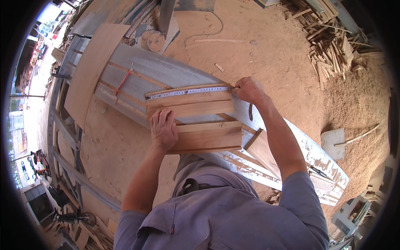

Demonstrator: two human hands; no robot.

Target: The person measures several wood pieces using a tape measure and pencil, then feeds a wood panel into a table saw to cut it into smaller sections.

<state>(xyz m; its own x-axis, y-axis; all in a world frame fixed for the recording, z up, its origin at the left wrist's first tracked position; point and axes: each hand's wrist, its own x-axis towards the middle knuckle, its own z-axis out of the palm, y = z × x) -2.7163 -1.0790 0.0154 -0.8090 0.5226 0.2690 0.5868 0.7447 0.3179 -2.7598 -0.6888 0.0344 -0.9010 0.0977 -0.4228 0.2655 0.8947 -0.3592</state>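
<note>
Several wooden boards lie across a long metal-topped workbench (250, 117) in front of me. A white measuring tape (190, 91) runs along the upper board (203, 97), near its far edge. My right hand (250, 90) is closed at the right end of this board, on something small and thin at the tape's end; its exact form is hidden by the fingers. My left hand (164, 129) rests with bent fingers over the left ends of the boards, touching the near board (209, 137). A gap between the two groups of boards shows the bench top.
A thin wooden sheet (93, 68) lies across the bench's far left part, near a red strip-like tool (123, 82). More boards (265, 150) lie on the bench at right. Beyond are a scrap wood pile (331, 59), sawdust (362, 109) and a metal frame (84, 178).
</note>
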